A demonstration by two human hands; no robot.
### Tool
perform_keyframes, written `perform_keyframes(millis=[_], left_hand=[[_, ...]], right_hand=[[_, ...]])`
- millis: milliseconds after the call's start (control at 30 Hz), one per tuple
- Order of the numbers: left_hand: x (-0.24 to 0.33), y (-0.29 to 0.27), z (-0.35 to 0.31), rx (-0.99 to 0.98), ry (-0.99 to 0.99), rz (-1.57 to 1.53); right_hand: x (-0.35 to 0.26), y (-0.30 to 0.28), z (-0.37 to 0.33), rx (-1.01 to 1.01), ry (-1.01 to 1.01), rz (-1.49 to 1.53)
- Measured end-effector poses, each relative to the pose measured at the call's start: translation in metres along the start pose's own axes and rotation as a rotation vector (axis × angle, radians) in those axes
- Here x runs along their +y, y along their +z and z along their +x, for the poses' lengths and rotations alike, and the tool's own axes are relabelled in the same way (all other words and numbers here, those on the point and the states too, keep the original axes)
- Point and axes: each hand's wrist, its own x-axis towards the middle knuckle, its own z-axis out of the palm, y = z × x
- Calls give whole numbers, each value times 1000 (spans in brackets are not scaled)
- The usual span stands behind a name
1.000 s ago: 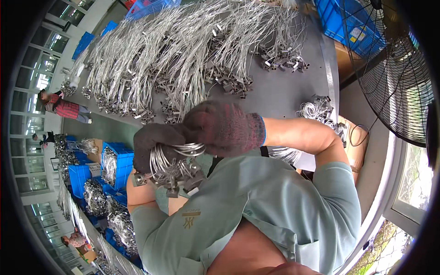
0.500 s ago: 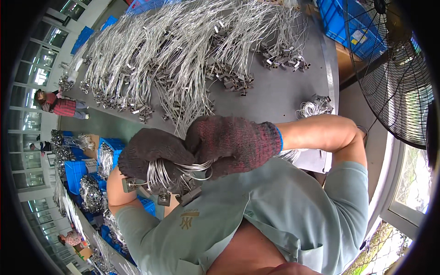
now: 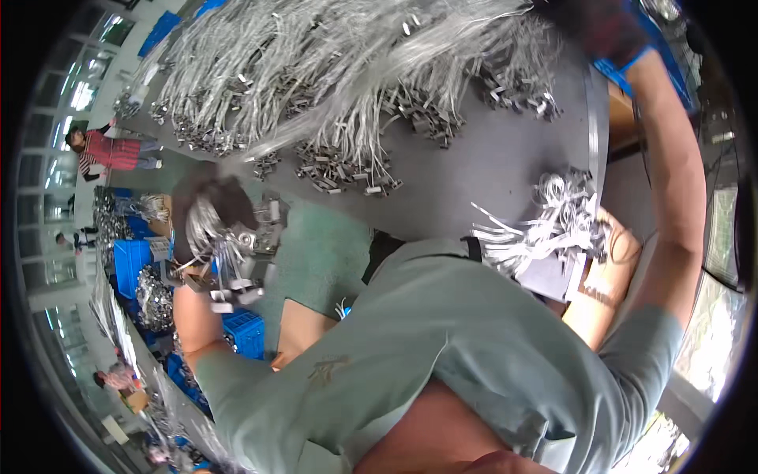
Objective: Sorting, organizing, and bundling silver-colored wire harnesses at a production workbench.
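My left hand [image 3: 217, 193], in a dark knit glove, is closed around a bundle of silvery wires [image 3: 371, 83]. Grey metal end pieces [image 3: 237, 292] dangle below that fist, off the table's near left edge. From there the bundle stretches, blurred, across the table to the far right. There my right hand [image 3: 600, 31], gloved with a blue cuff, appears closed on the other end; its fingers are dark and smeared by motion. Beneath the stretched bundle lies a wide heap of similar wires [image 3: 292, 47] with metal ends.
A smaller pile of coiled wires [image 3: 553, 221] sits at the grey table's [image 3: 474, 166] near right corner. A fan guard and an opened carton [image 3: 612, 276] stand at right. Blue crates [image 3: 133, 265] line the left, with a person [image 3: 114, 150] beyond.
My hands were together before my chest, around the wire bundle. My right hand has swung far right, drawing the wires out, while my left has moved left and slightly up.
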Motion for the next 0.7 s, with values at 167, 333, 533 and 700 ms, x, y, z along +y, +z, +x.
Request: perform_keyframes(millis=[167, 333, 533, 700], left_hand=[[58, 28, 48, -42, -509, 580], [25, 112, 146, 516, -37, 184], [69, 157, 176, 225, -172, -1761], [55, 193, 220, 156, -216, -1403]], right_hand=[[-8, 42, 19, 357, -208, 904], [-155, 109, 35, 271, -418, 1265], [-132, 118, 53, 65, -92, 2590], [-80, 140, 73, 792, -8, 1262]])
